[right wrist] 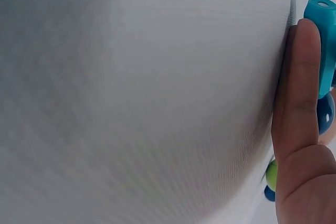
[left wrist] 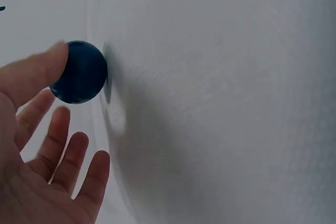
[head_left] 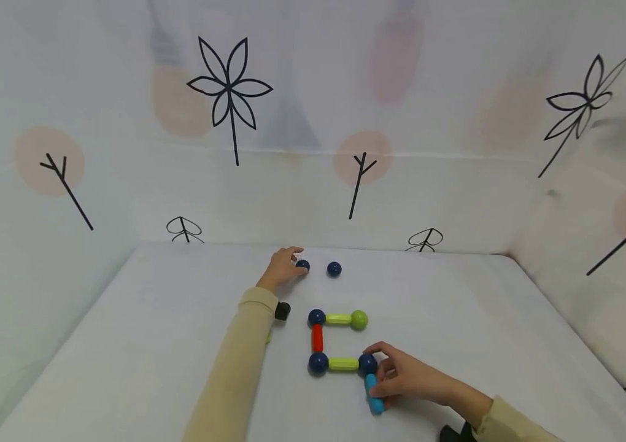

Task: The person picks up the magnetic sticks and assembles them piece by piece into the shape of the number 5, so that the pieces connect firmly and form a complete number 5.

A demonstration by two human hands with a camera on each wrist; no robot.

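My left hand reaches to the back of the table, its thumb over a dark blue ball and its other fingers spread. Another dark blue ball sits to the right of it. At the front, my right hand holds a light blue rod, with a finger over the dark blue ball at the rod's end. That ball joins a line of toy pieces: a yellow-green rod, a dark blue corner ball, a red rod, and another dark blue ball.
From the rear corner, a second yellow-green rod leads to a green ball. A small black object shows beside the left forearm, which partly hides a green piece. A patterned cloth hangs behind the white table.
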